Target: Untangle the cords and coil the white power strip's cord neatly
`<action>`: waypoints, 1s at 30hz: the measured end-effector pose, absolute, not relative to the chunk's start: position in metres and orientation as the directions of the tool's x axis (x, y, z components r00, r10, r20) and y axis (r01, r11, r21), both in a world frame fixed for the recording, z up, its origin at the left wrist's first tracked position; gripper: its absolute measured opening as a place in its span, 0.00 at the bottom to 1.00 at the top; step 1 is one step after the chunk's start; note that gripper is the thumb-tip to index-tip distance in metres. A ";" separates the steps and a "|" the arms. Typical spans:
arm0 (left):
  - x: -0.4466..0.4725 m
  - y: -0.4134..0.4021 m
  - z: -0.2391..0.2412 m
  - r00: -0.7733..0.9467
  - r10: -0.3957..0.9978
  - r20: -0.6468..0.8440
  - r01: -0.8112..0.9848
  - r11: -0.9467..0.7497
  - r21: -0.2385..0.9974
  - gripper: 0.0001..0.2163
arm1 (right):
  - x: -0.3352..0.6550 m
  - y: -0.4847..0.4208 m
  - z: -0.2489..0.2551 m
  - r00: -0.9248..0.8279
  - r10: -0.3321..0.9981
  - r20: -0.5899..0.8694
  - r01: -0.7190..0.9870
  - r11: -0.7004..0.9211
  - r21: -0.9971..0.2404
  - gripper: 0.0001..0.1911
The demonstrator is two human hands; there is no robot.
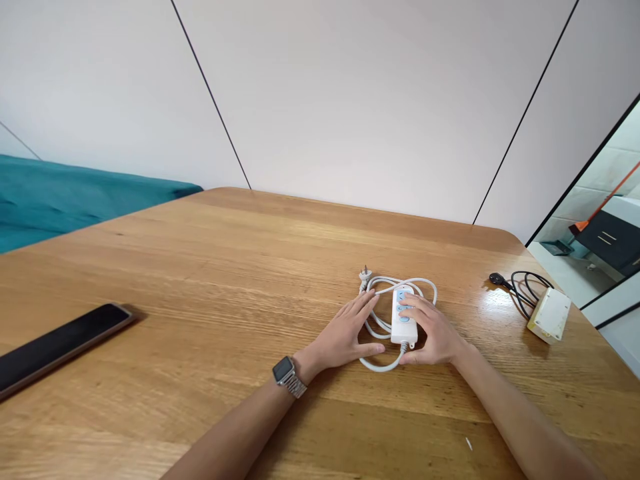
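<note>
A small white power strip (405,330) with light-blue socket faces lies on the wooden table, its white cord (383,368) looped loosely around it. The cord's plug (365,275) rests at the upper left of the loops, prongs pointing away from me. My left hand (345,333) is open over the left side of the loops, fingers stretched out and thumb apart, touching the cord. From the right, my right hand (433,331) lays its spread fingers across the sockets, covering part of them. Its thumb is by the strip's lower end, near the cord.
At the right edge of the table (240,247) sits a yellowed white box (550,315) with a black cord (523,293) and plug. A dark slab-like object (65,343) lies at the left. Behind are a teal sofa (90,197) and a white wall (360,107).
</note>
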State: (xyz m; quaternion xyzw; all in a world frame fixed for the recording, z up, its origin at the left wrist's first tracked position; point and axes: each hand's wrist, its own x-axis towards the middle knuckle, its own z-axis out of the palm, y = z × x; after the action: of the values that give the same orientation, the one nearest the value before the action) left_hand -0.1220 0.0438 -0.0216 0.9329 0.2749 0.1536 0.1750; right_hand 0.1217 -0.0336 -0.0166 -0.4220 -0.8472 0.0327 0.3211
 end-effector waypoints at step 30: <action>-0.135 0.061 -0.029 0.404 0.830 0.384 0.402 -0.538 0.740 0.18 | 0.092 -0.004 -0.003 -0.292 0.940 0.176 0.956 0.288 0.051 0.15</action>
State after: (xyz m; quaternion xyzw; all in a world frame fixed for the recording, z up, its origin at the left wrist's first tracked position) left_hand -0.1348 0.0609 -0.0287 0.7896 0.3902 0.3816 0.2802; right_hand 0.0919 -0.0036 -0.0028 -0.5923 -0.8004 -0.0732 0.0559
